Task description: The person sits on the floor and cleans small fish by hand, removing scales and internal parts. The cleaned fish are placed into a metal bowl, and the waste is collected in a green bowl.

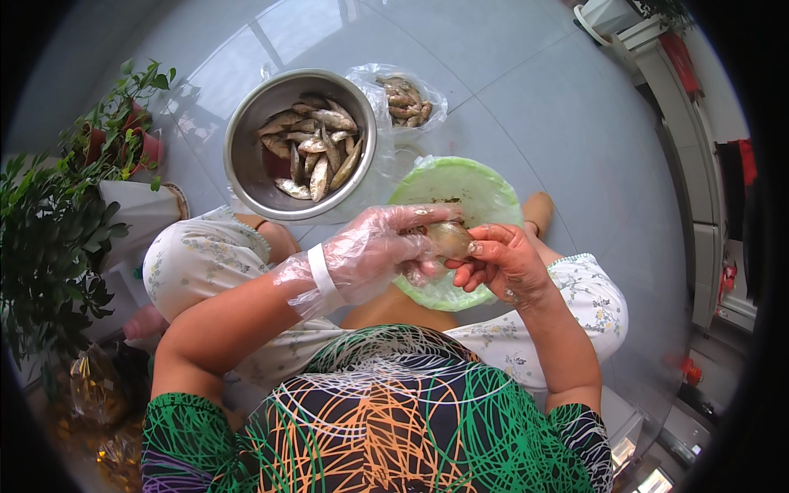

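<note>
My left hand point(394, 240), in a clear plastic glove with a white band at the wrist, grips a small fish point(452, 240). My bare right hand point(508, 262), wet and with bits stuck to it, pinches the same fish at its right end. Both hands are over a green basin point(502, 179) lined with a clear plastic bag, which has dark scraps inside. Up and to the left, a steel bowl point(237, 145) holds several whole fish point(317, 145). A clear plastic bag point(434, 101) beside the bowl contains more small fish point(404, 105).
My bent legs flank the green basin on the grey tiled floor point(542, 98). Potted plants point(145, 148) stand at the left, one in a white pot point(142, 209). White cabinets point(678, 123) line the right side. Bagged items point(98, 382) lie at the lower left.
</note>
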A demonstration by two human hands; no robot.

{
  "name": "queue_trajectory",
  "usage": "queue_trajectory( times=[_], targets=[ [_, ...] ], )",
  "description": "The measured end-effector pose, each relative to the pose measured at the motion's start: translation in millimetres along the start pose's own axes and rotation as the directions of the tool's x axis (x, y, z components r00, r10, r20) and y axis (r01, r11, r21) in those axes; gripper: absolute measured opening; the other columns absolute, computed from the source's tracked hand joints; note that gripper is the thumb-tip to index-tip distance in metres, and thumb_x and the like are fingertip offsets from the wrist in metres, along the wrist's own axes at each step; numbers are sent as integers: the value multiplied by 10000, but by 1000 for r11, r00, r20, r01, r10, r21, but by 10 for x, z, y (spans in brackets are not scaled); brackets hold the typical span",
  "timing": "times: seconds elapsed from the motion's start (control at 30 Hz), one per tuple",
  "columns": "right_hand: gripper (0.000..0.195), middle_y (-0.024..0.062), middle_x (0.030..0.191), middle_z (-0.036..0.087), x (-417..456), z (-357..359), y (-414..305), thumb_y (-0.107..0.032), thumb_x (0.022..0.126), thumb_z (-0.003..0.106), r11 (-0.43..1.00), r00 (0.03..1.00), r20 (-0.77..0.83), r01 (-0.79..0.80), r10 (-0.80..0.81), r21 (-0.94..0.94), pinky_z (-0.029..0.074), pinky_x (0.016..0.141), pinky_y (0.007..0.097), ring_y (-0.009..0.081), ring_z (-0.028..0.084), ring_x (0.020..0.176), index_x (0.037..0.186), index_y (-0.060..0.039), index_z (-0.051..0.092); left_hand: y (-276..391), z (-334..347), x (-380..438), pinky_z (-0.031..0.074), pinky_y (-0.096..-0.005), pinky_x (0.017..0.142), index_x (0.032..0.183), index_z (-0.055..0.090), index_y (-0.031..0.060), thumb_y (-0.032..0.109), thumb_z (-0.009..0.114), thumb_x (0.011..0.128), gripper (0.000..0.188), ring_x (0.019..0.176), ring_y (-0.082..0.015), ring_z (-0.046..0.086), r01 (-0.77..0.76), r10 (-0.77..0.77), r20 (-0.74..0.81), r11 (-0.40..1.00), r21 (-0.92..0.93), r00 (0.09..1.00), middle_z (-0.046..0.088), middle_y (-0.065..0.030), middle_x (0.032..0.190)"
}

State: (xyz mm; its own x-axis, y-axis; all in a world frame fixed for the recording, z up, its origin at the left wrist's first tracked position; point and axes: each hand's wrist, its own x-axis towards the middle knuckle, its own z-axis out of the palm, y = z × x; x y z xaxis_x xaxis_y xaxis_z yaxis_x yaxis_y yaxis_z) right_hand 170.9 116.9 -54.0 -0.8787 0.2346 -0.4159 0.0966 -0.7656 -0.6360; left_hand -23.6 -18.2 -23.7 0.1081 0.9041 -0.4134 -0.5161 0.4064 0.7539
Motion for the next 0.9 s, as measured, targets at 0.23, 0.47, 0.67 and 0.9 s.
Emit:
queue_trajectory(
  times=[0.23,0.47,0.67,0.9],
  targets=[
    [205,214,893,678,35,55,45,-94,891,616,999,999,-47,-8,6,-42,602,574,326,272,700,694,1045,42,612,-30,-4,-2,496,-252,720,1382,449,19,38,495,914,471,784,-98,581,-2,7,-38,993,118,999,625,-53,969],
    [252,156,910,679,51,44,38,-143,891,644,992,998,-19,-63,62,-106,587,606,297,203,691,704,1029,65,609,-24,51,-35,495,-244,695,1388,437,17,52,492,929,464,749,-102,585,19,-18,-10,983,183,1000,632,-44,870],
    [246,159,943,681,26,71,-55,-93,876,628,994,997,26,-69,71,-79,594,663,327,223,699,760,1051,79,611,-46,-1,21,483,-243,690,1331,476,-13,68,497,908,431,766,-94,577,-7,8,-9,989,147,1000,613,-37,905],
    [243,165,935,683,33,37,-16,-85,874,624,997,996,48,-69,71,-39,605,673,353,244,702,767,1053,78,616,-51,-21,25,473,-232,668,1341,478,1,57,496,920,426,743,-94,572,23,-25,11,988,153,1000,621,-33,874]
  ],
)
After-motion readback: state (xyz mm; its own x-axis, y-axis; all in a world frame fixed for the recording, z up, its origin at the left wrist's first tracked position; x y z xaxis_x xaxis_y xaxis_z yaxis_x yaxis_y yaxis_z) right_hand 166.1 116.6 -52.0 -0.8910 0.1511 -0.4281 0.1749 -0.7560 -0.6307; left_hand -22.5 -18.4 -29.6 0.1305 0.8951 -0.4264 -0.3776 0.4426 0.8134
